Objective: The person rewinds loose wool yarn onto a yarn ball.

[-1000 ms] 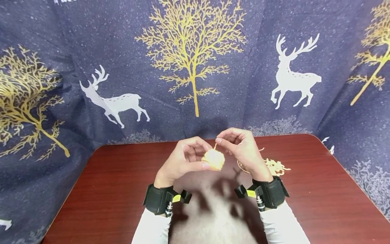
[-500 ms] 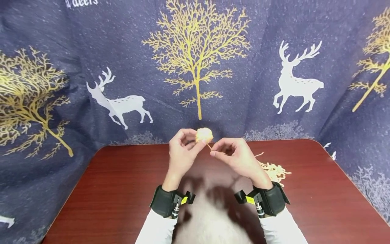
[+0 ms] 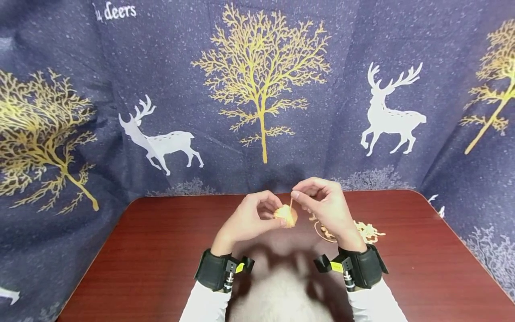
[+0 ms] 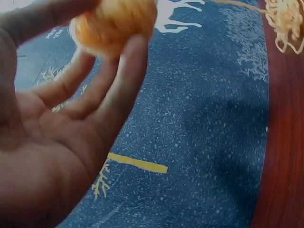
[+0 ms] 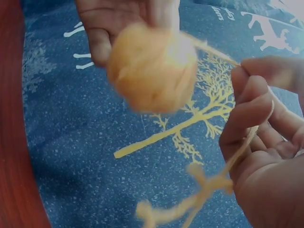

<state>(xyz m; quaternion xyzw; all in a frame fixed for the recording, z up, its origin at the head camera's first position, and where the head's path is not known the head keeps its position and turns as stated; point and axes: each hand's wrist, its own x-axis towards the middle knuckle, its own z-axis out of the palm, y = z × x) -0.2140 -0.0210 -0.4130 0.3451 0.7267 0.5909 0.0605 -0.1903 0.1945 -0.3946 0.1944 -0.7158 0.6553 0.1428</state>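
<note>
A ball of pale orange yarn (image 3: 284,216) is held up over the table between the thumb and fingers of my left hand (image 3: 250,220). The left wrist view shows the yarn ball (image 4: 118,23) gripped at its sides by the fingertips. My right hand (image 3: 325,208) pinches the yarn strand between thumb and index finger, just above and right of the ball. In the right wrist view that strand (image 5: 213,51) runs taut from the yarn ball (image 5: 152,71) to the fingertips. Its slack tail (image 5: 244,142) passes through the right palm and hangs below, kinked.
A loose heap of the same yarn (image 3: 368,232) lies on the reddish-brown table (image 3: 161,250), right of and partly behind the right forearm. A dark blue cloth (image 3: 241,174) printed with deer and trees hangs right behind the table's far edge.
The ball rose and moved left, then came back down to the right, turning in the left hand. The right hand's strand went from above the ball to below it and back above.
</note>
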